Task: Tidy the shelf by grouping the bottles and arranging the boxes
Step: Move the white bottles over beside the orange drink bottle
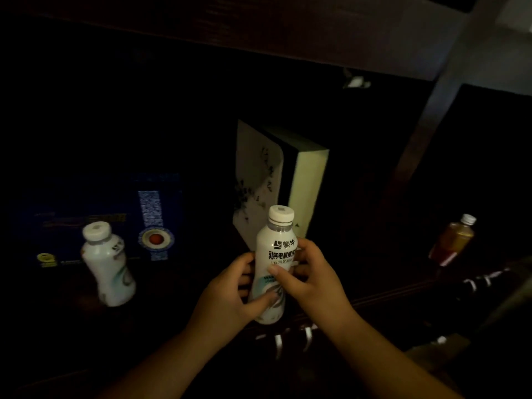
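Note:
A white drink bottle (pixel 275 254) with dark lettering and a white cap stands upright at the middle of the dark shelf. My left hand (pixel 230 295) wraps its lower left side, thumb across the front. My right hand (pixel 311 275) grips its right side. A second white bottle (pixel 108 266) stands to the left, in front of a dark blue box (pixel 115 223) with a round red-centred emblem. A pale cream box (pixel 273 180) with ink drawing stands upright just behind the held bottle. An amber bottle (pixel 453 240) with a white cap stands far right.
The shelf is very dark. A wooden upright post (pixel 431 116) separates the compartment from the one on the right, and a shelf board (pixel 288 27) runs overhead. Metal drawer handles (pixel 290 341) show below the shelf's front edge.

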`<state>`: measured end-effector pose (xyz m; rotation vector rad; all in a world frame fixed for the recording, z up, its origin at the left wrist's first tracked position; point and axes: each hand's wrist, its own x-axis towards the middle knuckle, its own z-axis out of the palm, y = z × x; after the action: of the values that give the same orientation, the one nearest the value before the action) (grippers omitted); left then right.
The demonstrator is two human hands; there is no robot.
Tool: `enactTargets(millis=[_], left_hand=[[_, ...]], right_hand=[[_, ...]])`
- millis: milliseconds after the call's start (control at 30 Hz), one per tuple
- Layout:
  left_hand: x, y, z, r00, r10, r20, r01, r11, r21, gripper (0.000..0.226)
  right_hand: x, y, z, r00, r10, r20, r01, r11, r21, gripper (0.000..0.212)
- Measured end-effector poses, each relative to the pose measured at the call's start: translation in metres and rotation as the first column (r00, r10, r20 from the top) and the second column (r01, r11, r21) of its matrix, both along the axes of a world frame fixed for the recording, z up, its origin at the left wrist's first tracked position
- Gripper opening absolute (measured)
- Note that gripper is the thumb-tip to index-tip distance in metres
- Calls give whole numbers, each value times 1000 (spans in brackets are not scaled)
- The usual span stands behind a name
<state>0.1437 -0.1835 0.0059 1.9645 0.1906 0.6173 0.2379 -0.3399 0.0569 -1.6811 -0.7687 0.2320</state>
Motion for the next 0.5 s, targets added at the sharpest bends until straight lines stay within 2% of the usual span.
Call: enactTargets(millis=[367,500], left_hand=[[113,-200,-16,992,-109,-59,97,979,-177,72],[155,-254,-10,982,-165,-88,146,971,-191,72]], right_hand=[[100,-213,-15,999,-50,8,50,999,-20,58],[137,-271,-14,995,-102,-4,101,994,-44,58]])
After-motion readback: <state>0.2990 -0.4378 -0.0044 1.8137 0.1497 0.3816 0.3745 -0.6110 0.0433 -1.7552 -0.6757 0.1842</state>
